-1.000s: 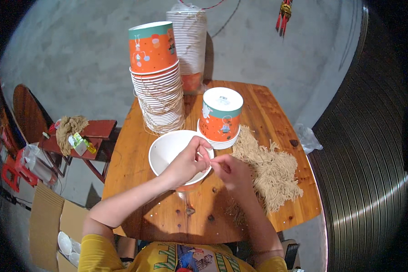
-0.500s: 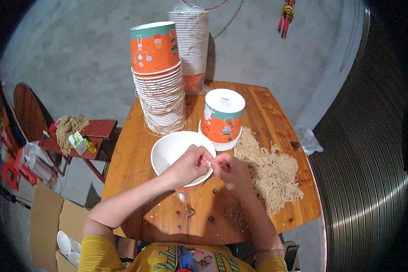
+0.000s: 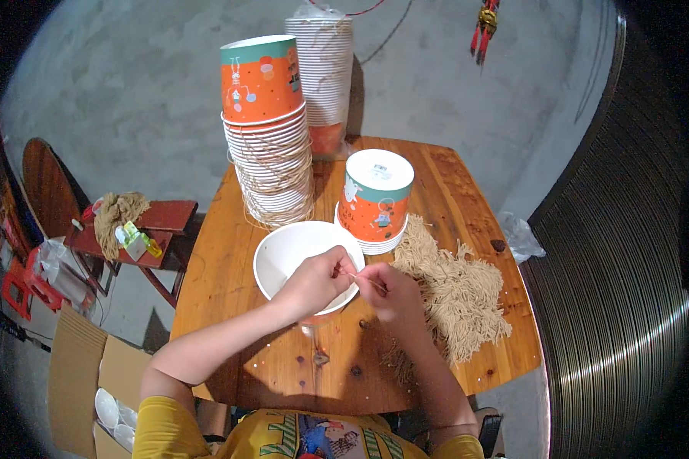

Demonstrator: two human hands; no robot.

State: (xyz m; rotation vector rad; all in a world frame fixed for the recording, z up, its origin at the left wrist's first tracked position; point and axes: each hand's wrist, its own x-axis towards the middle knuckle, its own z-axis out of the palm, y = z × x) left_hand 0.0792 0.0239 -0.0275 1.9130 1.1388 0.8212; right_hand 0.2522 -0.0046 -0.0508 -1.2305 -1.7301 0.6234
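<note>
Forearms [image 3: 226, 342] angled inward, left hand [image 3: 314, 283] over the white bucket [image 3: 287, 249], right hand [image 3: 394, 295] close beside it at the bucket's right edge, both pinching a thin tan strand [image 3: 377, 285] between them

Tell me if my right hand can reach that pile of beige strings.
Probably yes: the beige string pile lies beside your right hand, nothing visibly between, though that hand's grip looks pinched.

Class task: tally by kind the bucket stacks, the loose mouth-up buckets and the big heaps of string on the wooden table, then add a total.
Bucket stacks: 3 (string-draped stack, bagged stack, short stack)
Loose mouth-up bucket: 1
Big heap of string: 1
Total: 5
</note>
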